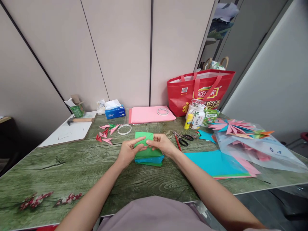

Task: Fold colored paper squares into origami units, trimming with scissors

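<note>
A folded piece of green paper (141, 135), with a diagonal crease line near its right corner, is between my two hands. My left hand (127, 153) has its thumb and forefinger on the paper's left side. At the right edge, my right hand (163, 143) pinches the same paper between thumb and fingers. Just below and behind it lies a stack of green and blue papers (149, 159) on the table. My hands partly cover the top of the stack.
Folded paper pieces (107, 132) and a tape roll (124, 129) lie left. Pink sheets (146, 115) are behind. Scissors (184, 140), a glue stick (188, 122), a white bottle (197, 118), blue sheets (211, 163) and a red bag (179, 98) stand or lie right. A hammer (80, 120) is far left.
</note>
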The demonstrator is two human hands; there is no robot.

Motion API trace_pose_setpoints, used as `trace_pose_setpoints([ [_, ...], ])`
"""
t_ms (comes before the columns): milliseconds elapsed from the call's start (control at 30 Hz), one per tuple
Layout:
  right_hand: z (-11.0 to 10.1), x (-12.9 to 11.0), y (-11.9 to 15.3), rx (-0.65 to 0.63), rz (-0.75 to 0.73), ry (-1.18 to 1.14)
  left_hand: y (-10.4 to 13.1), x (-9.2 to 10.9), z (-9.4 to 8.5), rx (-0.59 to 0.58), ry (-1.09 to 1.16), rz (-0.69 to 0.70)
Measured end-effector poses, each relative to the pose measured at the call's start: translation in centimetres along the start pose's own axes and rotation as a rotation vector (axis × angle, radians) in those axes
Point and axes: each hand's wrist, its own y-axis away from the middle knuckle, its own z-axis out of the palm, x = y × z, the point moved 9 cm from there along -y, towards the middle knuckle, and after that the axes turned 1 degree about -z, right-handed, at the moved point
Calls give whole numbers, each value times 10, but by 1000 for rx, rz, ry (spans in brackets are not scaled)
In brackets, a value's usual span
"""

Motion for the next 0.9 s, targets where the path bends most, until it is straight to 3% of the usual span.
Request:
trace_pose_setpoints([
  [133,0,-5,0,38,-96,12,0,-6,4,-28,60,-30],
  [267,1,1,-1,36,-56,-4,-1,-8,5,-66,116,-71],
  [367,2,6,-1,40,-27,93,-1,-5,5,-89,93,-50],
  [567,-7,-4,0,140,-135,247,0,-9,9,-82,157,-74],
  [700,-9,-7,2,176,-119,245,-2,-7,0,3,199,-40],
  [900,0,2,1,98,11,115,-5,-3,-16,101,251,-46],
])
